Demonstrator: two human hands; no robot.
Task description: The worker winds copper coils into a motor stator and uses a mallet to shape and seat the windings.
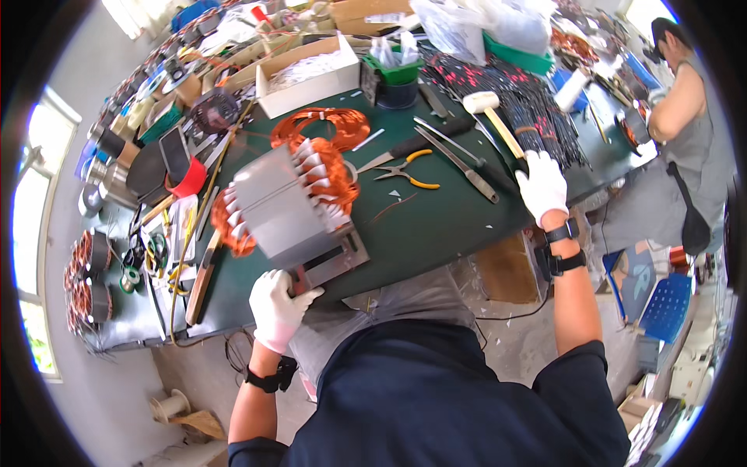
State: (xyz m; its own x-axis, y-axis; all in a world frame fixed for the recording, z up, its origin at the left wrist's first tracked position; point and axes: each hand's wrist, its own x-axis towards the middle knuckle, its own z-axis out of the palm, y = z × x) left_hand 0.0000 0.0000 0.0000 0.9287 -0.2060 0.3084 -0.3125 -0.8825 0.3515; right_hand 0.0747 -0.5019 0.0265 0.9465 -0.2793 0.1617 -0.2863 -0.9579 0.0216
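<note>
A wound stator with a grey metal core [280, 204], orange copper coils [340, 180] and white insulation tabs lies tilted on a metal stand [336, 263] near the table's front edge. My left hand [278, 310], in a white glove, is at the stand's near left end, fingers curled and thumb on the other side; its fingertips are partly hidden. My right hand [542, 185], also gloved, grips the handle of a mallet [506, 132] with a pale head, right of the stator. Yellow-handled pliers [411, 171] and long scissors [459, 165] lie between them.
Behind the stator are a loose copper coil [342, 128], a white box of paper slips [307, 75] and a bundle of black sleeves [498, 89]. Hand tools, cups and a wooden-handled tool [202, 284] crowd the left. A co-worker [685, 117] works at the far right.
</note>
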